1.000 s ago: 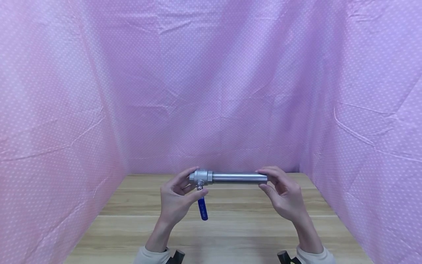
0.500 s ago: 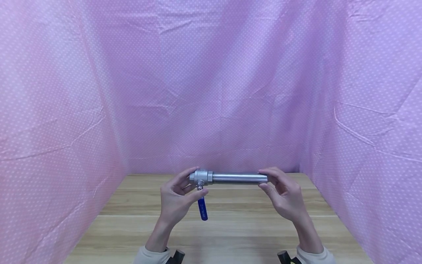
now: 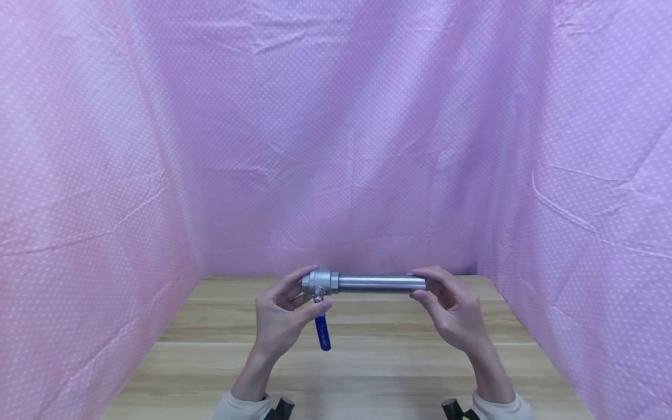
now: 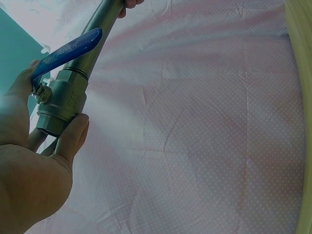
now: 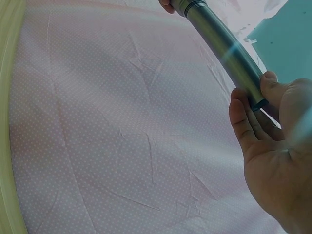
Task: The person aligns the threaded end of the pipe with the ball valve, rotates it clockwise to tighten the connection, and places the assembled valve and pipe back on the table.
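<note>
My left hand point(image 3: 280, 318) grips a silver ball valve point(image 3: 319, 282), fingers behind its body and thumb by the blue lever handle point(image 3: 322, 332), which points down toward me. A straight metal pipe point(image 3: 380, 283) runs level from the valve's right end. In the left wrist view, threads point(image 4: 78, 67) show where the pipe enters the valve's hex end. My right hand point(image 3: 454, 309) pinches the pipe's free end between thumb and fingers. The right wrist view shows that open pipe end point(image 5: 258, 104) among the fingertips. Both parts are held up over the table.
The light wooden table point(image 3: 367, 361) lies below the hands. Pink dotted cloth point(image 3: 346, 146) hangs at the back and on both sides. Black wrist-camera mounts point(image 3: 283, 407) sit at the cuffs.
My right thumb and fingers shift slightly on the pipe's end. The left hand, the valve and its lever stay where they were.
</note>
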The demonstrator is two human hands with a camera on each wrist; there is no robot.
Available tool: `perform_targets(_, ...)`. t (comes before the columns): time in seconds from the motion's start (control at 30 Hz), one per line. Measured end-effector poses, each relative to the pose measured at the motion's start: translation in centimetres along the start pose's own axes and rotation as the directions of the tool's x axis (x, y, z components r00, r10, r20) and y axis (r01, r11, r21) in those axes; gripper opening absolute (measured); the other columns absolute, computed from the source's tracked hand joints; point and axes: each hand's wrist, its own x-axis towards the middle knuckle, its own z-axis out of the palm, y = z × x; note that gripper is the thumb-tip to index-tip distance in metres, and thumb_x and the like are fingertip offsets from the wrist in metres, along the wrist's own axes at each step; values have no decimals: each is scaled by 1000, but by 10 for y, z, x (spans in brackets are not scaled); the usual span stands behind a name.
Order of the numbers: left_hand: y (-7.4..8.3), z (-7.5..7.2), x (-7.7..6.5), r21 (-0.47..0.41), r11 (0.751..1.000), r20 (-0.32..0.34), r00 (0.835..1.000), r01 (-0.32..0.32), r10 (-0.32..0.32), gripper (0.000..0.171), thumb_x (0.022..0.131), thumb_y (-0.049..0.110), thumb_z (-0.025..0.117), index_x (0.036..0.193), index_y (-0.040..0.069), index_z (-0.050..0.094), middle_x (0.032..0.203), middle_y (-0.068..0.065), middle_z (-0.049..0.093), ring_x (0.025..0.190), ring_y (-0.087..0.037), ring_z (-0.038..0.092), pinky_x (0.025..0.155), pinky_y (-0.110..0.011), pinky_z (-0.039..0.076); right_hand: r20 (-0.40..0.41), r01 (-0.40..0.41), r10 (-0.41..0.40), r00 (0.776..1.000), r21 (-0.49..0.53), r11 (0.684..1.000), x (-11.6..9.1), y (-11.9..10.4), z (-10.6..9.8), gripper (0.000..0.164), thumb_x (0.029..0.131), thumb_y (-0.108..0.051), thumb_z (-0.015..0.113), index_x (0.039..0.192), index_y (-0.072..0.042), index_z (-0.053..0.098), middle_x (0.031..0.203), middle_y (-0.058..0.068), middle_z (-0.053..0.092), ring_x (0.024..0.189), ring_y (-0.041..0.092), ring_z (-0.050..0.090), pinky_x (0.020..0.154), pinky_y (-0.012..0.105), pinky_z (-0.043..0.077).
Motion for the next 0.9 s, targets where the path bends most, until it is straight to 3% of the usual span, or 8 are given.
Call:
perform_targets(0.17, 0, 0, 0, 2, 1000, -1, 1000, 5, -5, 69, 78, -25, 87, 143, -17, 64, 131, 6, 84, 117, -11, 84, 106, -37, 71, 8, 9, -9, 1000, 25, 1000, 1, 0, 0, 45, 87, 37, 66, 131, 28, 61, 132, 15, 75, 114, 13, 81, 95, 19, 72)
perform_targets(0.47, -1, 0, 0, 0, 1000, 1, 1000, 5, -5, 69, 79, -25, 87, 143, -17, 64, 130, 5, 84, 116, -12, 84, 105, -38, 71, 33, 44, -46, 998, 66, 997, 2, 3, 0, 54, 79, 43, 63, 131, 31, 59, 138, 24, 73, 135, 23, 73, 122, 33, 63)
perform_targets(0.9, -2, 0, 0, -7, 1000, 4, 1000, 2, -2, 69, 79, -25, 86, 144, -16, 64, 132, 2, 84, 117, -13, 84, 105, -39, 71, 38, 45, -47, 998, 58, 997, 2, 3, 0, 57, 76, 45, 61, 131, 30, 60, 140, 23, 73, 137, 24, 71, 128, 36, 58)
